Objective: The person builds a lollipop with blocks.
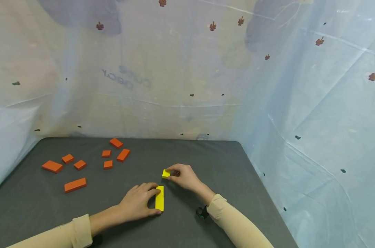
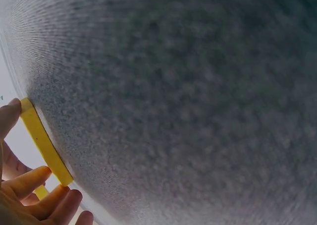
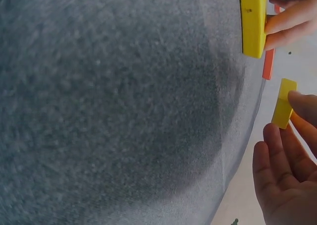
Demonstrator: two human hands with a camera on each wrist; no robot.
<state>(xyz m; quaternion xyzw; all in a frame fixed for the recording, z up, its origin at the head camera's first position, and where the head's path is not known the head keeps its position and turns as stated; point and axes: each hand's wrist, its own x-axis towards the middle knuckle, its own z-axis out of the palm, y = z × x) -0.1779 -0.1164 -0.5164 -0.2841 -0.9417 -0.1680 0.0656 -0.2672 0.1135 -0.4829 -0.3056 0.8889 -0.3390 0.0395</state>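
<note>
A long yellow block point(image 1: 159, 198) lies on the dark grey table, pointing away from me. My left hand point(image 1: 137, 202) grips it by its ends, thumb at the near end and fingers at the far end; the left wrist view also shows this long block point(image 2: 45, 143). Just beyond its far end, my right hand point(image 1: 186, 177) pinches a small yellow block point(image 1: 165, 174) between thumb and fingers. Seen from the right wrist, the small block point(image 3: 284, 103) stands out against the pale sheeting, apart from the long one.
Several orange blocks, long ones point(image 1: 75, 185) and short ones point(image 1: 108, 165), lie scattered over the left and back left of the table point(image 1: 212, 162). Translucent plastic sheeting point(image 1: 162, 82) hangs behind the table and along its right side.
</note>
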